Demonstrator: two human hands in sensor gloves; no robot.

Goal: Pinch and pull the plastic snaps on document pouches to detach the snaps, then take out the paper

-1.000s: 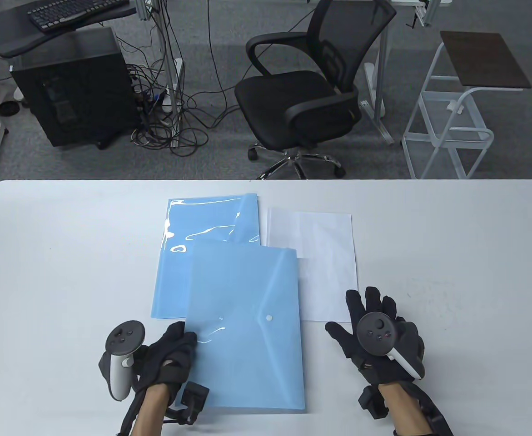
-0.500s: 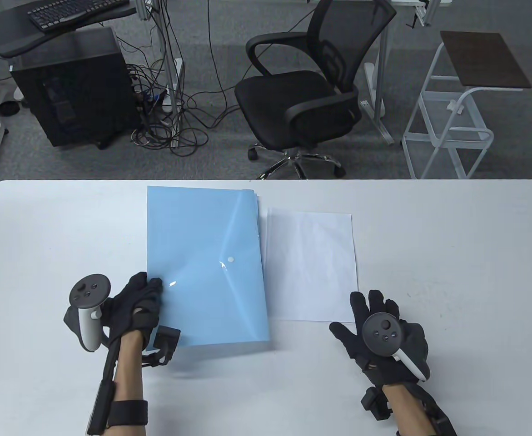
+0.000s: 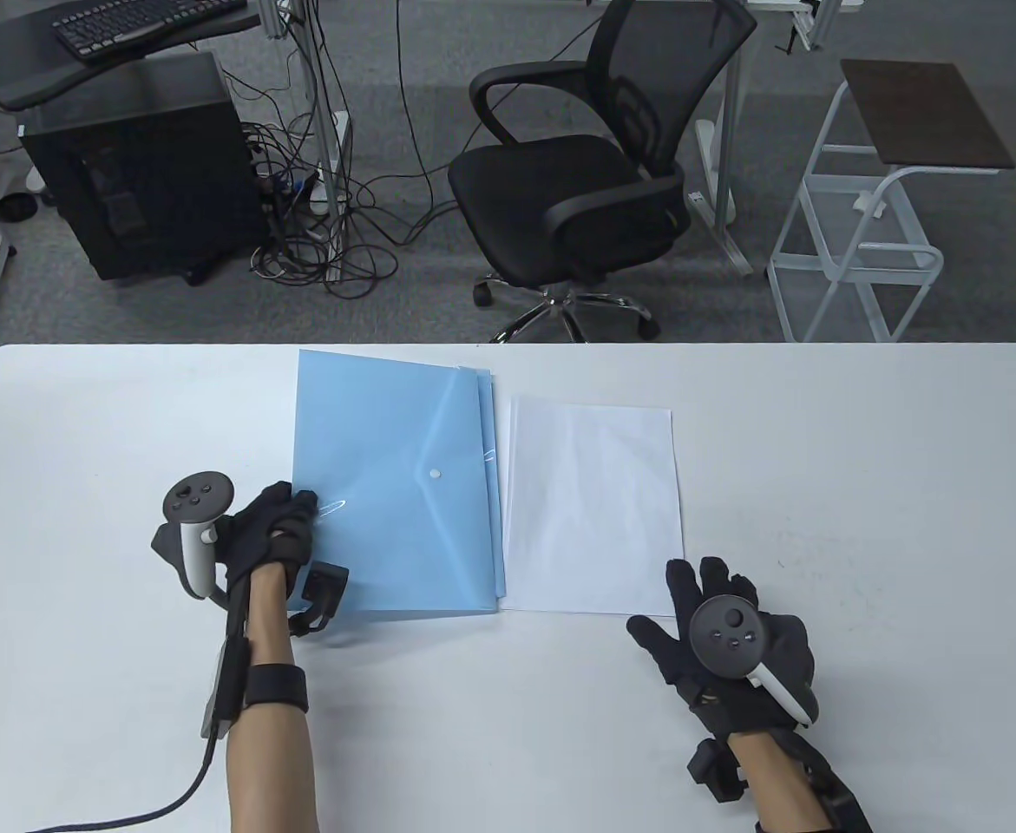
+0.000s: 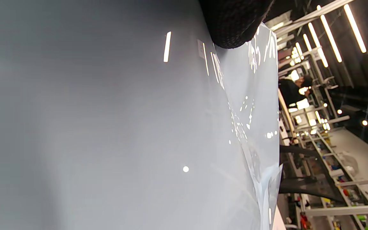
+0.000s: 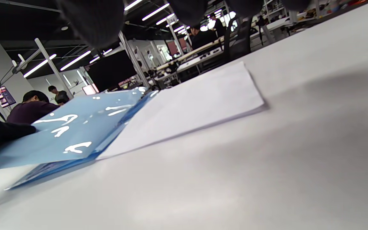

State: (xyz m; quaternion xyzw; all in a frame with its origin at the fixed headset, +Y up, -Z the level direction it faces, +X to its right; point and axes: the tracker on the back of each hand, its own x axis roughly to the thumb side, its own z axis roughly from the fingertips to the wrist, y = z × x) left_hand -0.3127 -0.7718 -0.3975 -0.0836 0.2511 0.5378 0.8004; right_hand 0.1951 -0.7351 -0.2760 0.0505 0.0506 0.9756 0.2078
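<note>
A blue document pouch point(image 3: 386, 486) with a white snap point(image 3: 435, 474) lies on top of other blue pouches point(image 3: 497, 486) at the table's middle. My left hand point(image 3: 286, 521) grips its left edge, thumb on top, and holds that side slightly raised. The left wrist view is filled by the pouch surface point(image 4: 107, 127), its snap point(image 4: 186, 169) showing. White paper sheets point(image 3: 593, 503) lie right of the pouches. My right hand point(image 3: 716, 616) rests flat and open on the table near the paper's lower right corner, holding nothing. In the right wrist view the pouch point(image 5: 69, 134) and paper point(image 5: 190, 108) lie ahead.
The white table point(image 3: 863, 486) stretches to both sides. Beyond its far edge stand a black office chair point(image 3: 586, 173), a computer tower point(image 3: 143, 173) with cables, and a white side cart point(image 3: 881, 200).
My left hand carried the blue pouch from the near centre up and left onto the pouch stack, then shifted it slightly right. The right hand stayed nearly still.
</note>
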